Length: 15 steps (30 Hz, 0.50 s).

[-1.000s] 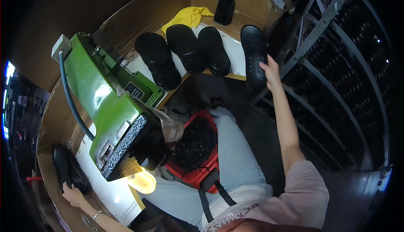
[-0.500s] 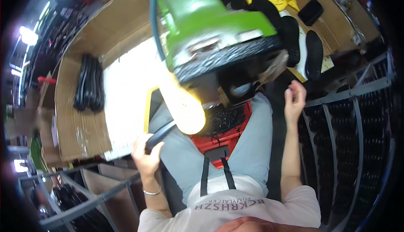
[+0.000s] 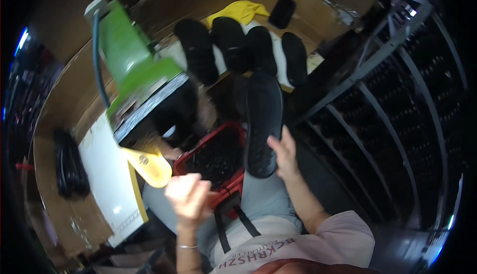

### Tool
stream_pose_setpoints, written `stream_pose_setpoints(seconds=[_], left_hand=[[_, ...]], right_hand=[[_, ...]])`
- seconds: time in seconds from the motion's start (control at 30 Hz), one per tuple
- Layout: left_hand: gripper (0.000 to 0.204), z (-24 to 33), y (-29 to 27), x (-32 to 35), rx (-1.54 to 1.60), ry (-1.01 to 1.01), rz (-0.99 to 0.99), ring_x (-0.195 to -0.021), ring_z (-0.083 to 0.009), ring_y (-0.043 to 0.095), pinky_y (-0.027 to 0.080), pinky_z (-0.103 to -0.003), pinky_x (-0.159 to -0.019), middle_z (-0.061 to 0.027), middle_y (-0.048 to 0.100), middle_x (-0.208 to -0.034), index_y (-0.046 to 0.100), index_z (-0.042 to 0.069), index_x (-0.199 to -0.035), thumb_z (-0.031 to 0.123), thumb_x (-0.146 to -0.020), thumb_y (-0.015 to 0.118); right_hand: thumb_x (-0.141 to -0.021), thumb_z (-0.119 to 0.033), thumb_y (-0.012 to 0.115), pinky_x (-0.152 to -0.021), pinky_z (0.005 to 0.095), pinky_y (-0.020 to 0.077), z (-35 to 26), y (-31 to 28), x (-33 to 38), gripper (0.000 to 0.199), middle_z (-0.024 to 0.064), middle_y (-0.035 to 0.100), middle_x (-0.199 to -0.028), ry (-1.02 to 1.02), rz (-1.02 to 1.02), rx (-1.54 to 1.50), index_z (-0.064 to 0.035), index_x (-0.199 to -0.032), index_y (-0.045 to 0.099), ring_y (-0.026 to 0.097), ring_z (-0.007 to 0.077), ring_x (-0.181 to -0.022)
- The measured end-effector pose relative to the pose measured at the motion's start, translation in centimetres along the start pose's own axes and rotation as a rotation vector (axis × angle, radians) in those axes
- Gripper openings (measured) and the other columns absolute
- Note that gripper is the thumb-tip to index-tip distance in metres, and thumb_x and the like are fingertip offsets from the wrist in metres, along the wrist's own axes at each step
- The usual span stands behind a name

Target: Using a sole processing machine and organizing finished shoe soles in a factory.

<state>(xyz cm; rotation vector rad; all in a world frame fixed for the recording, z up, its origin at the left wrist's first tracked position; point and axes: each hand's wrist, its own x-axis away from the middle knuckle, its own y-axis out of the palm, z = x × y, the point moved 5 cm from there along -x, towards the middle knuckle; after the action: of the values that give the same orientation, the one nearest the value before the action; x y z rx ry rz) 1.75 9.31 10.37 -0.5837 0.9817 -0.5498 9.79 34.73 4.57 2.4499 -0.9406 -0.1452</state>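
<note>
One red bin [image 3: 226, 193], one black sole [image 3: 265, 112] in the right hand [image 3: 285, 156].

The right fingers [image 3: 283, 148], bare half a second ago, now hold a black sole [image 3: 264, 117] by its right edge, most of it reaching out beyond them. The other sole [image 3: 294, 59], gripped there a second ago, now lies well beyond them on the counter [image 3: 279, 53]. The left fingers [image 3: 193, 184] have lost their dark piece; the yellow lamp [image 3: 151, 167], formerly right of them, is now left.
</note>
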Motion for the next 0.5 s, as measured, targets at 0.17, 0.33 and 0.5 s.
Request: stream_pose_setpoints(seconds=[0.17,0.33,0.5], left_hand=[[0.035,-14.6,-14.7,3.5,-0.858,-0.173,0.262,-0.122,-0.0364,0.045,0.036,-0.047,-0.103,-0.017,0.052,-0.129,0.06,0.003,-0.116,0.008,-0.082,0.066],[0.05,-28.8,-27.8,8.6,-1.328,-0.758,0.266,-0.121,-0.038,0.045,0.037,-0.049,-0.101,-0.0168,0.051,-0.132,0.054,0.008,-0.126,0.034,-0.085,0.064],[0.054,-35.5,-28.6,15.6,-1.191,-0.999,0.16,-0.114,-0.0377,0.048,0.041,-0.049,-0.095,-0.0144,0.056,-0.125,0.056,0.004,-0.122,0.041,-0.084,0.066]], right_hand=[[-0.087,-0.001,0.054,-0.093,0.0282,0.044,-10.2,-4.0,-11.8,0.05,0.013,0.058,-0.121,-0.235,-0.024,0.34,0.0062,-0.134,0.04,0.058,0.0163,-0.106],[-0.079,0.004,0.053,-0.086,0.0305,0.0461,-12.5,-8.1,-23.9,0.051,0.0138,0.062,-0.115,-0.261,0.266,0.607,0.0062,-0.13,0.047,0.061,0.0207,-0.098],[-0.074,0.002,0.055,-0.075,0.0317,0.0482,-13.3,-14.3,-27.1,0.033,0.0118,0.067,-0.091,-0.204,0.332,0.759,0.0031,-0.106,0.065,0.064,0.0214,-0.084]])
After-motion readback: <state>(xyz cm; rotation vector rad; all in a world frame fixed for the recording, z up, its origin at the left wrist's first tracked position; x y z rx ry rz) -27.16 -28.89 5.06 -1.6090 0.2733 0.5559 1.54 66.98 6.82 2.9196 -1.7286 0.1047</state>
